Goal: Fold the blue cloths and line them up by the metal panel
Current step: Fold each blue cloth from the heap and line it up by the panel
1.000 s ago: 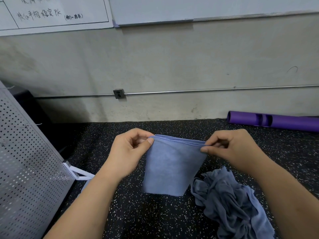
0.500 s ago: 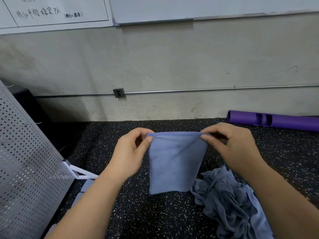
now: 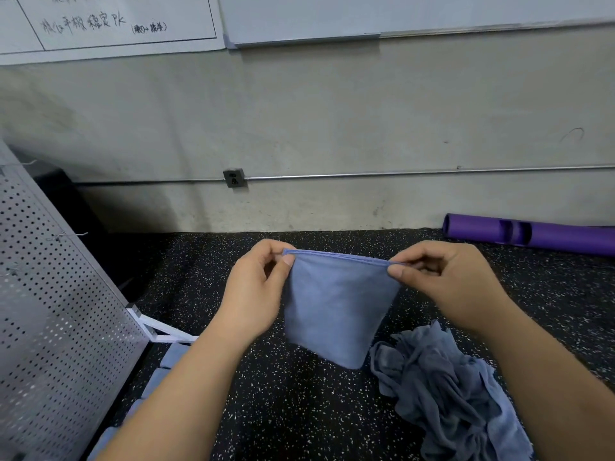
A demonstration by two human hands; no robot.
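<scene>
Nearest, at the floor's (image 3: 299,410) near left, a row of folded cloths (image 3: 171,356) lies along the foot of the metal panel (image 3: 56,311), mostly hidden under the left forearm, so count unclear. Near right: a crumpled pile (image 3: 449,394) of unfolded blue cloths, loose on the floor, just beside the hanging one. Mid floor, lifted off it: the held cloth (image 3: 336,311), already doubled over, hangs from its top hem. The left hand (image 3: 256,294) pinches the left top corner between thumb and fingers, and the right hand (image 3: 449,284) pinches the right top corner. The hands are apart with the hem taut between them. Lower edge hangs free, close to the floor; cannot tell if it touches. Handling guess: light, thin, fully limp, no stiffness, not fragile. It sags wherever it is unsupported, and layers may slide apart, so grip at corners or along the stitched hem, pinching through all layers at once. The pile looks tangled, so likely needs one cloth teased out by an edge. No containers in view, nothing holds the cloths but the floor. A white bracket (image 3: 159,327) braces the panel's base. Far right, along the floor's far edge by the wall (image 3: 332,111), lies a purple roller (image 3: 532,232). On the wall are an outlet (image 3: 234,178) with a pipe (image 3: 399,174), and a whiteboard (image 3: 366,15) above.
</scene>
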